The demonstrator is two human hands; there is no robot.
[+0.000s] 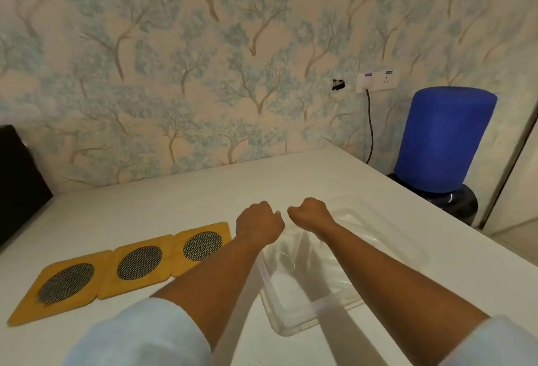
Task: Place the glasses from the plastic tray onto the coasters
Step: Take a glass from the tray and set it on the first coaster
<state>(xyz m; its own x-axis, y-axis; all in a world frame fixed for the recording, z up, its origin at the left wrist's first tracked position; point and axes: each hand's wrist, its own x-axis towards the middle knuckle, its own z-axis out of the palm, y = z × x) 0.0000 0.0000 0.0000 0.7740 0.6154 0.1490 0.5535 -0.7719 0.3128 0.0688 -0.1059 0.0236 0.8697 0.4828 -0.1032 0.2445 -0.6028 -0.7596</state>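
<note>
Three yellow coasters with dark mesh centres lie in a row on the white table: left coaster (55, 287), middle coaster (139, 263), right coaster (202, 245). All three are bare. A clear plastic tray (294, 325) sits to their right. Inside it a clear glass (281, 263) is faintly visible between my forearms. My left hand (259, 224) is a closed fist above the tray's far left corner. My right hand (311, 214) is also a closed fist, over the tray's far part. Neither fist holds anything. Anything else in the tray is hidden by my arms.
A patterned wall (203, 60) runs behind the table. A black object (17, 179) stands at the far left edge. Beyond the table's right edge stands a water dispenser with a blue-covered bottle (445, 138); a black cable (370, 127) hangs from a wall socket (377, 79).
</note>
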